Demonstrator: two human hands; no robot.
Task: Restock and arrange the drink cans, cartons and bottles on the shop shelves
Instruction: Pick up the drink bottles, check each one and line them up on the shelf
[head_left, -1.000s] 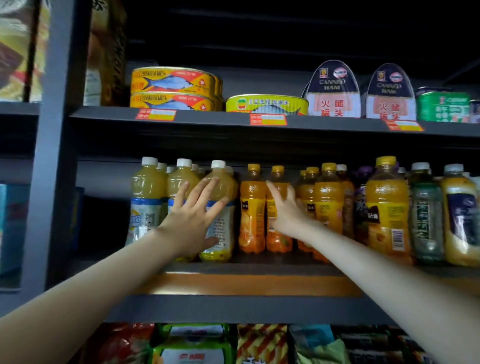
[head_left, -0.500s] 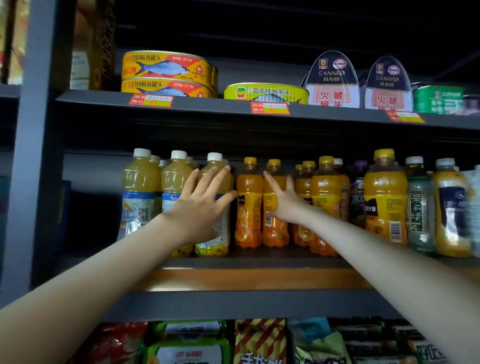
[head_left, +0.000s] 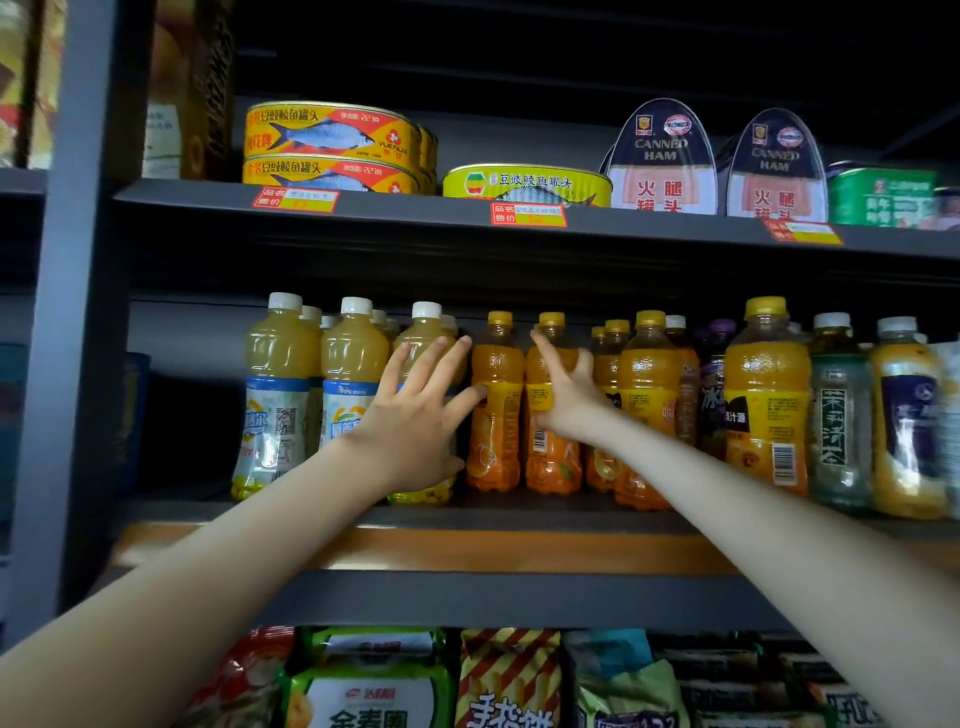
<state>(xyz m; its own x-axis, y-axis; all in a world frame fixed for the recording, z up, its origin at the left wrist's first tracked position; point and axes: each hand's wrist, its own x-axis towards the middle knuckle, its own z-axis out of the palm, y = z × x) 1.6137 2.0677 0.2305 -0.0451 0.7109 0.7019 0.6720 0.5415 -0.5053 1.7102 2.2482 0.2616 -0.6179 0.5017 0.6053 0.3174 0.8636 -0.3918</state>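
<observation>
On the middle shelf (head_left: 363, 519), your right hand (head_left: 563, 402) has hold of an orange bottle (head_left: 551, 462) at label height: thumb pressed on the front, index finger laid up toward the shoulder, the other fingers curled round its right side. Just left of that orange bottle stands its twin (head_left: 494, 415), and left again a pale bottle (head_left: 423, 338) with a white cap. Your left hand (head_left: 415, 421) lies flat against the pale bottle, fingers straight and spread, gripping nothing, its thumb reaching across to the twin. Right of the orange bottle the row runs on, packed close, to a larger yellow-capped bottle (head_left: 766, 395). Judge these as full and fairly heavy, with thin plastic walls that give under a squeeze and glossy label film that may slip. Take the orange bottle round the upper label, not the cap, and slide it along the shelf rather than lifting; its neighbours stand so near that a tilt would likely knock them.
</observation>
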